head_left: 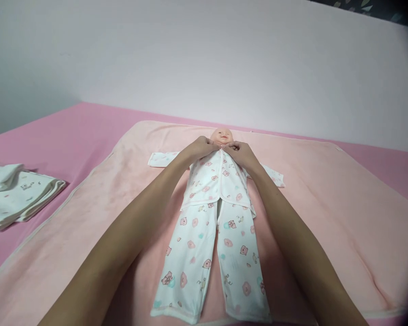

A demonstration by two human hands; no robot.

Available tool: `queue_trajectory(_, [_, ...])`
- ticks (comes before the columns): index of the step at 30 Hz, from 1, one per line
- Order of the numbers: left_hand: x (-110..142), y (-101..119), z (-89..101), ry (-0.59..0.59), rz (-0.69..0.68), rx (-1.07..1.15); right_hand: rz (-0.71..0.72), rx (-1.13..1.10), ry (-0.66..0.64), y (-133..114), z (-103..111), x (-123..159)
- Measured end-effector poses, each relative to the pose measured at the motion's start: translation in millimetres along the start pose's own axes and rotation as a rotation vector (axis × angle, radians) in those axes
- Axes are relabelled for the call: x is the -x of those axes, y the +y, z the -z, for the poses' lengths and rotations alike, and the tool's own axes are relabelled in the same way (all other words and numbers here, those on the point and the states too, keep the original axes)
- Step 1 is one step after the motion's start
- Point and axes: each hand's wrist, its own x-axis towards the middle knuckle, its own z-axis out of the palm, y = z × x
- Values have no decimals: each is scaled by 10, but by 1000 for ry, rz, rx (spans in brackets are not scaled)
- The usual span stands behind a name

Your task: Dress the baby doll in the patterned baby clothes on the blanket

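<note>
A baby doll (221, 135) lies on its back, its head at the far end. It wears a white long-sleeved top (207, 181) and matching trousers (190, 253), both printed with pink bears. Just below the doll's chin, my left hand (204, 147) pinches the top's collar from the left. From the right, my right hand (240, 153) grips the other side of the collar, close to the left fingertips. The front edges of the top meet along the middle. Both sleeves stretch out sideways, partly behind my arms. Any fastener between my fingers is too small to make out.
Beneath the doll spreads a peach blanket (319, 217) over a pink sheet (71, 131). Folded white printed cloths (27, 194) lie at the left edge. A pale wall (204, 59) rises behind the bed.
</note>
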Motion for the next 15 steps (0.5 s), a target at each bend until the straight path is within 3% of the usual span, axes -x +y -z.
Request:
queue_trajectory(5, [-8,-25,67,-59,-8,-34,-20,-54,-59,21,24,-34])
queue_trajectory(8, [21,16,32,-34,4,-5,-24,-44,-93,-1,28,-24])
queue_trajectory(15, [16,18,-65,17,3,33,15,25,4,5,-31,-6])
